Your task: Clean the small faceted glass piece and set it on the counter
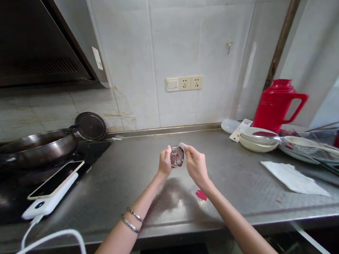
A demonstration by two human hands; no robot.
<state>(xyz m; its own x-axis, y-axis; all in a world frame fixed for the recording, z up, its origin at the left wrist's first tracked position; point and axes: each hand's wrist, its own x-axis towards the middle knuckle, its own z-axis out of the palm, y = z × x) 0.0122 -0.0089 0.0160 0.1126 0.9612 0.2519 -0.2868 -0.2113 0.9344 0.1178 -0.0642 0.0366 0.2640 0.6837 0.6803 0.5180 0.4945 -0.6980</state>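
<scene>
A small clear jar is held above the steel counter, pinched between the left hand at nine o'clock and the right hand at three. A white scrap, perhaps a label, is nipped by the right fingertips; it is best peeled slowly while the jar is kept steady.

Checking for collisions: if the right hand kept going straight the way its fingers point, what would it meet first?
The right hand points up-left, so it would first meet the small clear glass jar it already grips with the left hand; beyond that, probably the tiled wall.
</scene>
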